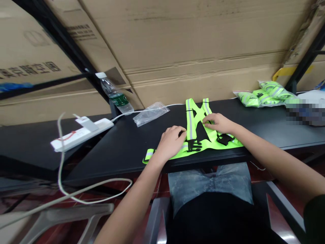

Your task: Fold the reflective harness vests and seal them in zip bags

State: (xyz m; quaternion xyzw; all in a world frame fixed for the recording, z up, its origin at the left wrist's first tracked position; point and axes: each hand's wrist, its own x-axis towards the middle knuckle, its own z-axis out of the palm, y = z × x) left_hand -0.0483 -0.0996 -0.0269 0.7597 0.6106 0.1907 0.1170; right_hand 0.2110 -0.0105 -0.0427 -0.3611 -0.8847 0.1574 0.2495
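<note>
Left hand, right hand pressing on hi-vis reflective vest; cannot tell if either grip clenched. Loose vest end near tabletop edge could slip off; black buckle could snag.

A neon-yellow reflective safety vest lies flat, with black buckles.

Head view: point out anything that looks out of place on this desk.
The plastic water bottle at the back of the black desk looks odd: it sits tilted, leaning against a black frame bar, rather than standing upright.
</note>
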